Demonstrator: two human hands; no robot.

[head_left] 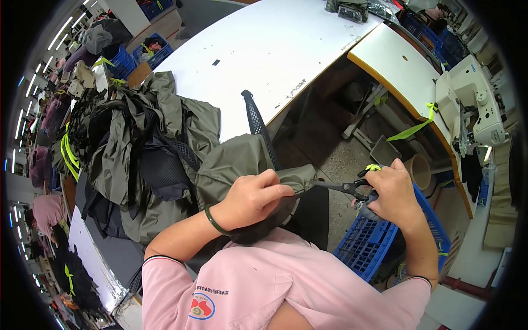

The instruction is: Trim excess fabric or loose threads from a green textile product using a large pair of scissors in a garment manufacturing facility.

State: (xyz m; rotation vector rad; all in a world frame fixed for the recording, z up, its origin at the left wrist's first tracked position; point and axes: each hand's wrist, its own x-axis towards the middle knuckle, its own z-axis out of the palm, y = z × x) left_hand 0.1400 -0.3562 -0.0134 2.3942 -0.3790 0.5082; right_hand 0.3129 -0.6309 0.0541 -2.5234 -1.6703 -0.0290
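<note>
My left hand [253,199] is closed on a fold of an olive-green fabric piece [236,159], with thumb and forefinger pinching near its right end. In my right hand [393,190] is a pair of dark scissors [346,188] with a bright yellow-green strip tied at the handle. Their tips touch the pointed end of the fabric, just right of my left fingers. A black mesh strap [256,118] runs up from behind the held fabric onto the white table. The fabric's left part merges with a large heap of olive and black pieces [132,143].
The white table [247,49] curves ahead. At the right stands a white sewing machine [476,104] on its own table. A blue plastic crate [368,245] sits below my right arm. More blue crates [154,49] and several people are at the far left.
</note>
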